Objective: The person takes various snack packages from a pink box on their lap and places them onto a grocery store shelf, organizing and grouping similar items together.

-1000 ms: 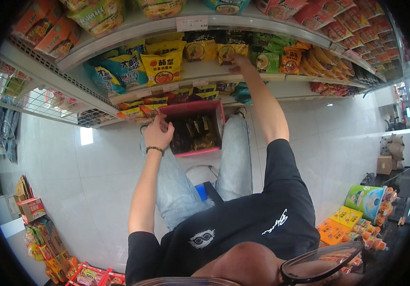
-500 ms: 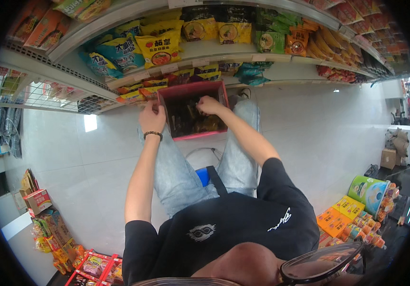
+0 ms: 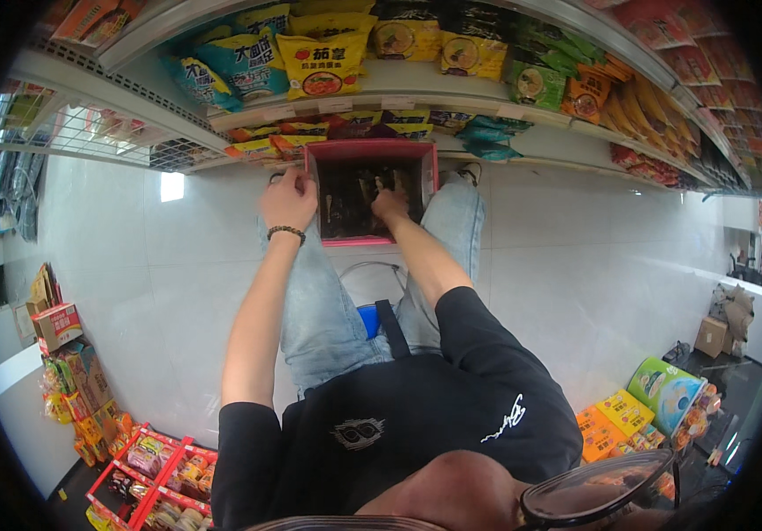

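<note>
A pink-rimmed box (image 3: 312, 208) with a dark inside stands on the floor between my knees, against the shelf. Low in it lie dark, slim packets (image 3: 332, 211), too shaded to make out. My left hand (image 3: 289, 200) is closed at the box's left rim, fingers bent against the edge. My right hand (image 3: 390, 205) reaches down inside the box, right of its middle, its fingers curled among the contents. What they hold, if anything, is hidden in the shade.
Shelves ahead carry yellow noodle bags (image 3: 321, 64), blue bags (image 3: 253, 60) and green packs (image 3: 538, 81). A wire rack (image 3: 124, 133) juts out at left. Red display trays (image 3: 155, 460) stand behind on the left, orange boxes (image 3: 607, 429) on the right. A blue seat (image 3: 369, 320) shows under me.
My right hand has gone from near the box's right side at rim height down into the box. My left hand stays at the left rim. The view has shifted slightly.
</note>
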Motion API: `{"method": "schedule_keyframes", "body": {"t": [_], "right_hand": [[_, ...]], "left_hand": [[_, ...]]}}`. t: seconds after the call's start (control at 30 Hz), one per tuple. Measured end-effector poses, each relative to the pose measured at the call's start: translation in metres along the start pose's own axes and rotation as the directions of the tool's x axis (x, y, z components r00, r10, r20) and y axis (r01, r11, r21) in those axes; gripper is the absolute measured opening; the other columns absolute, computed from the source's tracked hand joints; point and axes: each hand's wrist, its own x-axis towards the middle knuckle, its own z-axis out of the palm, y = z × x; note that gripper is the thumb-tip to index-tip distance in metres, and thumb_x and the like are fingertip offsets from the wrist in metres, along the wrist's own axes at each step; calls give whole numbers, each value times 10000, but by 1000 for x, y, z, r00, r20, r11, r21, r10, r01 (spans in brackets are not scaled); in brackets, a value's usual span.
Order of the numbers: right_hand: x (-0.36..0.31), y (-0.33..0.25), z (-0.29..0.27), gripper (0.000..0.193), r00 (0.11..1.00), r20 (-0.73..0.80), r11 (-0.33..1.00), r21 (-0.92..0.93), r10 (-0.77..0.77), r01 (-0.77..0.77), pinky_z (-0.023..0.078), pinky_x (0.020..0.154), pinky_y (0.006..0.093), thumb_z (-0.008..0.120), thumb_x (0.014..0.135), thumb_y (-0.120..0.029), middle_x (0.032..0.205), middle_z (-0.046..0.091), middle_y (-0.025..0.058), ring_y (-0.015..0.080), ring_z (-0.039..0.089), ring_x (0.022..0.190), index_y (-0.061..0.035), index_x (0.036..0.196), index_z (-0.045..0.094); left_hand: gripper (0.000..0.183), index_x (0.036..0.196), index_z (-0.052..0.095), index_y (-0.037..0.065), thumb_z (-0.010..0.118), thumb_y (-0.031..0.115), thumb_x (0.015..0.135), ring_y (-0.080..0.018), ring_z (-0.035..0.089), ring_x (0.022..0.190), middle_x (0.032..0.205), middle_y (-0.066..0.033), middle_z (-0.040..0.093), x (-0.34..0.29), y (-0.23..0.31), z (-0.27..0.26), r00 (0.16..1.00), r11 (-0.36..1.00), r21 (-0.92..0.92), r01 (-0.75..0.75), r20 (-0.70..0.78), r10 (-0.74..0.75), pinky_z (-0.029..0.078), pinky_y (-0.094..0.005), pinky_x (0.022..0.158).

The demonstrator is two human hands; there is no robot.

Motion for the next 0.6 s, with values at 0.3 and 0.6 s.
{"method": "schedule_keyframes", "body": {"t": [0.3,0.6], "right_hand": [[8,4,23,441,999,-44,996,-94,-2,-2,444,1055,468,557,873,-236,1364,530,283,430,527,1261,-28,1254,637],[-7,3,-27,315,967,-163,977,-106,-198,182,511,955,463,623,815,-235,1164,645,222,393,632,1076,-13,1021,709]], "left_hand": [[124,845,665,108,602,215,845,-351,658,760,737,-110,688,10,-2,-1,998,1000,-13,27,50,-27,521,-470,689],[154,881,662,119,585,248,851,-368,655,783,783,-123,696,7,-5,-3,997,999,6,38,72,-38,516,-482,697]]}}
